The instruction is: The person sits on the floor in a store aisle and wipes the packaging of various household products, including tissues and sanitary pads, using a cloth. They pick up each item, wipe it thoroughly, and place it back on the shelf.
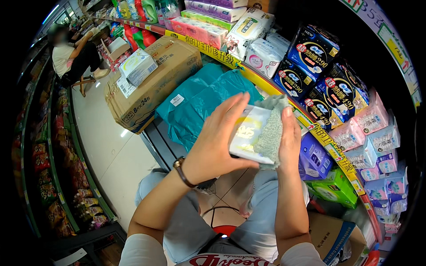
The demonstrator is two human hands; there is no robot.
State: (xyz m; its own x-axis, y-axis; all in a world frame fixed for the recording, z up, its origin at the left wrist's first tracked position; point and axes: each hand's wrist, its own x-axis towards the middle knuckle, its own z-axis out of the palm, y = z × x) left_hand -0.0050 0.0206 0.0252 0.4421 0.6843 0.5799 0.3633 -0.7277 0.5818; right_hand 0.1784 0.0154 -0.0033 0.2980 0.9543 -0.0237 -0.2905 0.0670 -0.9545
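By right end of crinkled teal plastic bag [188,104]: left hand [214,138], fingers pinching glossy white-and-yellow rectangular packet [249,132]; fluffy grey-green cloth [271,128]; right hand [290,142], fingers holding cloth against packet. Slack left pinch could drop packet.

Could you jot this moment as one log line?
Left hand: gripping white pack | Right hand: holding grey cloth against pack | Nearby: teal bag, cardboard box

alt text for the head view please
A person's left hand holds a white packet while the right hand holds a grey-green cloth against its right side. Beyond are a teal bag, a carton and a stocked shelf; another person sits farther back.
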